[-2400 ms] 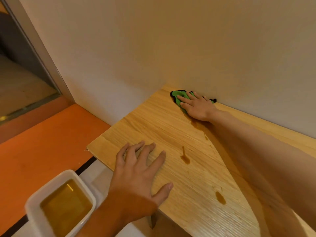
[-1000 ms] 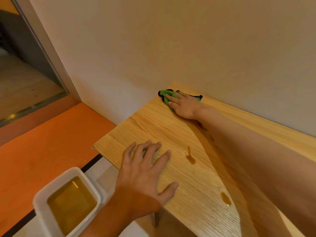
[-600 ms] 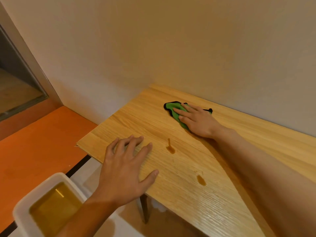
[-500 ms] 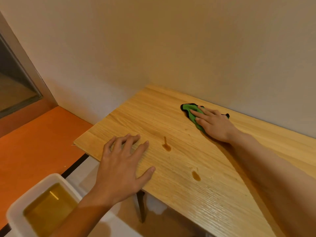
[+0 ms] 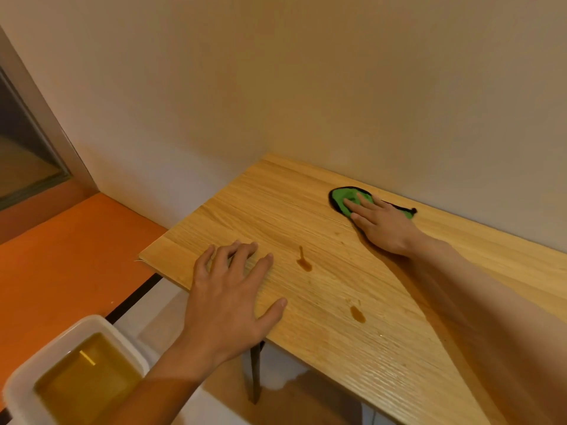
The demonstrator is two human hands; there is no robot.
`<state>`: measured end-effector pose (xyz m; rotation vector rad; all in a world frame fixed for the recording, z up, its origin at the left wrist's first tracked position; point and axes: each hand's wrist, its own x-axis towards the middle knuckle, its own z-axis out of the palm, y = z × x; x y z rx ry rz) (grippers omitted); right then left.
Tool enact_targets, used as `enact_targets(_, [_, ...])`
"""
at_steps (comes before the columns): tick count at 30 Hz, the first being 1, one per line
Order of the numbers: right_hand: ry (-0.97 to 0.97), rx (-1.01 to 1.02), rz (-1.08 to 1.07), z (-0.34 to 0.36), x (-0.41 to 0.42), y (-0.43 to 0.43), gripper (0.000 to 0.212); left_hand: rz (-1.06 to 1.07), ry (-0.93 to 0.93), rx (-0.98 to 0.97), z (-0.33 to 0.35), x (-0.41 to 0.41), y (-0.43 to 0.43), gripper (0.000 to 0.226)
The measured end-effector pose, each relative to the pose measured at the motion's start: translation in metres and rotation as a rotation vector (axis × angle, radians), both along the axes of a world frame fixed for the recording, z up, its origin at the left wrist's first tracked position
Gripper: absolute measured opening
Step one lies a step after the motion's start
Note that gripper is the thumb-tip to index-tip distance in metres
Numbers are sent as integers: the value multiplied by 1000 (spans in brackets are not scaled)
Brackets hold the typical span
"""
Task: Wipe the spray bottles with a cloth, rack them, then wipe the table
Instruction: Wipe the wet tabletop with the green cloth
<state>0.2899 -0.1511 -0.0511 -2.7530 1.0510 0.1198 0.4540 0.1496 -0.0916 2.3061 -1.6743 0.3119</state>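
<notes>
Flat-fingered, the right hand (image 5: 383, 225) presses a green cloth (image 5: 345, 197) onto the bench (image 5: 306, 210) beside the wall. Left hand (image 5: 230, 296) rests open, fingers spread, near two brown spills (image 5: 304, 262).

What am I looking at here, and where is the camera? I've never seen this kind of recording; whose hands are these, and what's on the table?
No machine here: a person wears one wide-angle camera on the head, looking forward and down, so both hands are the wearer's own. The left hand rests flat, fingers spread, near the corner of the wooden table. The right hand presses a green cloth onto the tabletop with straight fingers, close to the wall. Neither hand grips anything. A long brown drop and a smaller drop lie on the wood. Lower left, off the table, stands a white tub of brownish liquid.
</notes>
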Motion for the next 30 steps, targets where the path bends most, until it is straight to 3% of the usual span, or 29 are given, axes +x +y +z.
enact_targets(8, [54, 9, 222, 1, 159, 42, 52, 2, 21, 8, 2, 1, 0, 67])
enact_targets(13, [33, 23, 354, 2, 180, 80, 51, 4, 29, 18, 3, 2, 1, 67])
enact_targets(19, [-57, 49, 353, -5, 100, 86, 48, -1, 15, 16, 2, 4, 4, 66])
enact_targets(27, [-82, 101, 20, 4, -83, 35, 66, 6, -11, 13, 2, 2, 3, 68])
enact_targets(30, [-87, 58, -103, 3, -142, 46, 63, 6, -18, -11, 3, -1, 4, 68])
